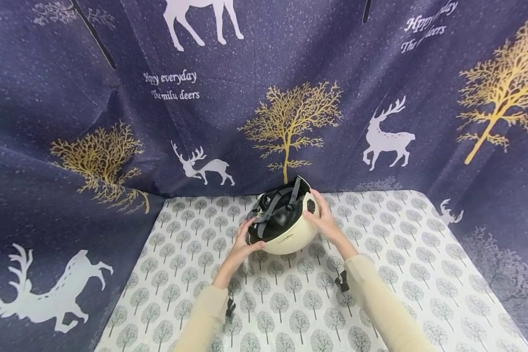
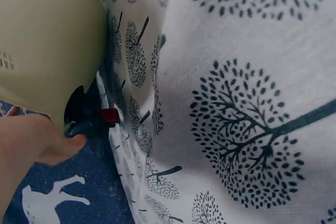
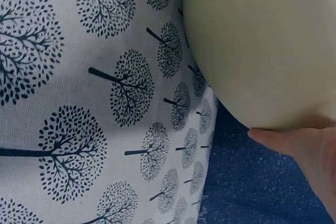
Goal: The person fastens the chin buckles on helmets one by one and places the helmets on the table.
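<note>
Head view: two cream sleeves (image 1: pixel 378 303) are reaching forward over the tree-print tablecloth (image 1: pixel 422 274). Left hand (image 1: pixel 242 244) is curling its fingers round the near rim of the cream helmet (image 1: pixel 290 234); right hand (image 1: pixel 323 220) is lying flat against the shell — fingers straight. Helmet is sitting upside down mid-table, grey straps (image 1: pixel 281 200) showing inside. Deer-print curtain (image 1: pixel 290 112) is hanging just behind — nothing is blocking either hand.
</note>
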Tool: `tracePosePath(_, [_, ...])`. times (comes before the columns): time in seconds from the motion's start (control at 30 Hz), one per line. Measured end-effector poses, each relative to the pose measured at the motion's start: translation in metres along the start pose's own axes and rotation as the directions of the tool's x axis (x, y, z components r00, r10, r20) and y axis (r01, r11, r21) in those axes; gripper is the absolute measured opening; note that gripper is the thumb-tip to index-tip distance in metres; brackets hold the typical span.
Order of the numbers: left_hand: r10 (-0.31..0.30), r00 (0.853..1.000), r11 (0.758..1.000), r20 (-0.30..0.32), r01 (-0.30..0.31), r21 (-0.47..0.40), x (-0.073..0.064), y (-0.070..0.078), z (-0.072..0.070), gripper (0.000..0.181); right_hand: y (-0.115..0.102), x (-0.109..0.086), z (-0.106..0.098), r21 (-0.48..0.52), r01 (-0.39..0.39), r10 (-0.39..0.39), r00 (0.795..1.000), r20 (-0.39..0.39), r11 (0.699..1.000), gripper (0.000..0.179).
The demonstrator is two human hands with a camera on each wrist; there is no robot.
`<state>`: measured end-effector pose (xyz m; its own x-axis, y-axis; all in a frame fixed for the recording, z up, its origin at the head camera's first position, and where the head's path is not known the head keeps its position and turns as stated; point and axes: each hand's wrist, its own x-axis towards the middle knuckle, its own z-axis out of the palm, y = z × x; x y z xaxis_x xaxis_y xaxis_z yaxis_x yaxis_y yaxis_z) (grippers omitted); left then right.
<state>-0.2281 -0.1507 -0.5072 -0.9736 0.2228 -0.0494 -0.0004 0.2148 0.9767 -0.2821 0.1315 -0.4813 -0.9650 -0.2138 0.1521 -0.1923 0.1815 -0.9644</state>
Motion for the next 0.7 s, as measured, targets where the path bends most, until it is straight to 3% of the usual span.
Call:
tracePosePath(0.1, [-0.041,0.999,0.999,0.013,0.042,-0.004,0.01,-0.01,-0.002,0.109,0.012,0.006,-0.006,0.003,0.005,-0.005,1.0,-0.001,1.0,0.072])
tracePosePath(0.27, [-0.046,0.999,0.997,0.014,0.047,-0.069,0.017,-0.022,-0.003,0.112,0.016,0.006,-0.013,0.01,0.0,0.0,1.0,0.021,1.0,0.074])
tracePosePath(0.43, [-0.021,0.999,0.993,0.047,0.026,-0.113,0.018,-0.023,0.0,0.118,0.014,0.0,-0.019,0.015,-0.026,0.026,0.999,0.021,1.0,0.072])
tracePosePath(0.7, [-0.02,0.998,0.995,0.06,0.025,-0.096,0.015,-0.022,0.003,0.13,0.005,-0.009,-0.024,-0.002,-0.032,0.032,0.999,0.042,0.999,0.072])
